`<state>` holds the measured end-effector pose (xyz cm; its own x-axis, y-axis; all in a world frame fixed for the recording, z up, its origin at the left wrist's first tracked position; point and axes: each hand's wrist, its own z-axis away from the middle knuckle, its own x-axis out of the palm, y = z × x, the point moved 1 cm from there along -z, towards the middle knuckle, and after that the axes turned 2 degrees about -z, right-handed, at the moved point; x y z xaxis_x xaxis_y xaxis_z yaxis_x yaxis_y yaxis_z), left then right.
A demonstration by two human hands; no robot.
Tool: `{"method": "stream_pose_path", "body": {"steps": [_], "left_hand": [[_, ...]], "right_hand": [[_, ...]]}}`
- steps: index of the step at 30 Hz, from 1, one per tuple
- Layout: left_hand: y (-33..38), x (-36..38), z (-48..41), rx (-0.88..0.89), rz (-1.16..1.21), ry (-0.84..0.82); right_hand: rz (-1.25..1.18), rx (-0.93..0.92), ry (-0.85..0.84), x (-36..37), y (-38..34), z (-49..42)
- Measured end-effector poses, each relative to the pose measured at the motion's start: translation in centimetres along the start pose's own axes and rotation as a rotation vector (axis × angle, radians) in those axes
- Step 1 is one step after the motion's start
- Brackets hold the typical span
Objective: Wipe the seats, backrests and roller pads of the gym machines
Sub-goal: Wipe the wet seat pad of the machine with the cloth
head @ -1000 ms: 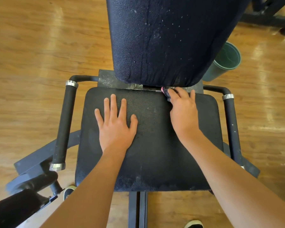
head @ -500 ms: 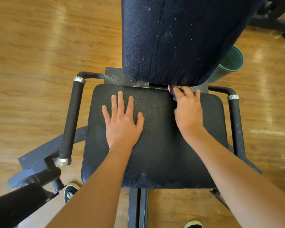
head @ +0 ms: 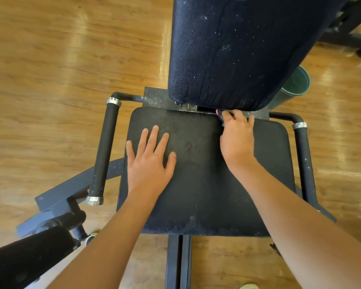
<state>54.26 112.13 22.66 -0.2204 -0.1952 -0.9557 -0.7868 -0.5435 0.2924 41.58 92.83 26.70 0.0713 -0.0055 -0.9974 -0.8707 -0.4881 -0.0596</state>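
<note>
left hand [head: 149,161] flat, bracing seat [head: 196,184]; right hand [head: 236,138] grips cloth [head: 220,116] at rear seam under backrest [head: 238,49]. best drag firmly along crease, full width.

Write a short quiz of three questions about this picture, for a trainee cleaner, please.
1. True or false: the left hand lies flat on the seat, fingers spread.
2. Where does the right hand hold the cloth? A) at the seat's back edge, under the backrest; B) at the seat's front edge; C) on top of the backrest.
3. What colour is the container on the floor beside the backrest?
Key: 1 true; 2 A; 3 green.
</note>
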Motion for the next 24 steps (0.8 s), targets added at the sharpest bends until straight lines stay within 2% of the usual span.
{"method": "stream_pose_path", "body": {"steps": [4,9,11,13,19,22,24], "left_hand": [[-0.9,0.2,1.2,0.015,-0.053,0.012],[-0.7,0.4,0.9,0.031,-0.093,0.018],[-0.8,0.5,1.0,0.036,-0.097,0.027],[-0.7,0.5,1.0,0.035,-0.092,0.033],[-0.6,0.7,1.0,0.043,-0.097,0.027],[-0.7,0.7,1.0,0.052,-0.1,0.022],[-0.8,0.8,1.0,0.063,-0.107,0.02]], "right_hand": [[-0.059,0.015,0.013,0.7,-3.0,0.3],[-0.115,-0.162,0.034,1.4,-8.9,1.2],[-0.148,-0.189,0.033,1.3,-9.4,1.6],[-0.208,-0.164,0.102,1.0,-8.3,1.9],[-0.067,-0.048,0.098,2.2,-8.9,1.5],[-0.06,-0.115,0.112,2.0,-11.5,1.3],[-0.065,-0.179,0.055,2.0,-12.6,1.3]]}}
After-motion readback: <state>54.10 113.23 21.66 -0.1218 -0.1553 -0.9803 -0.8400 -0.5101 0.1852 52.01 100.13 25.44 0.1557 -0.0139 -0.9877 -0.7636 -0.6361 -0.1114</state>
